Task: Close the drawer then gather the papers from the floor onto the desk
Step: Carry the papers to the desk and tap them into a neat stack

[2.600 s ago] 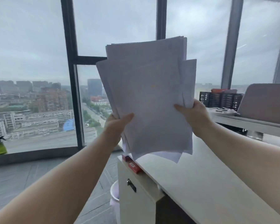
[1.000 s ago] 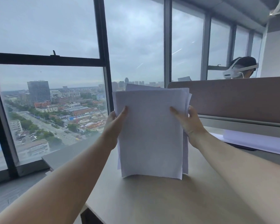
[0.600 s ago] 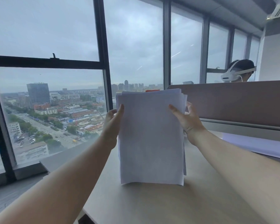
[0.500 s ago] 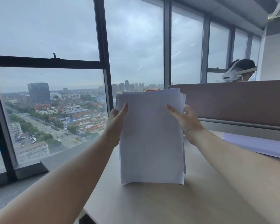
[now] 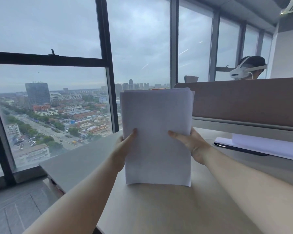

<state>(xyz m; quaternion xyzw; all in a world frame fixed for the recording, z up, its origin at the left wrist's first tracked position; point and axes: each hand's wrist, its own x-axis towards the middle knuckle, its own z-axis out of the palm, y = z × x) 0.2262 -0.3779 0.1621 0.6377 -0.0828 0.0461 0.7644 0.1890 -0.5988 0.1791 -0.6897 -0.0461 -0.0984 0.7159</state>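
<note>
A stack of white papers stands upright on its bottom edge on the light wooden desk, its sheets squared together. My left hand grips the stack's left side about halfway up, thumb across the front. My right hand grips the right side at the same height. The drawer is out of view.
A brown partition panel borders the desk's far side. More white sheets on a dark flat object lie at the right. Another person with a white headset sits behind the partition. Tall windows stand left and ahead; grey floor lies lower left.
Both hands have slid down the sides of the stack from near the top to about mid-height. The stack still stands on the desk, its edges more even than before.
</note>
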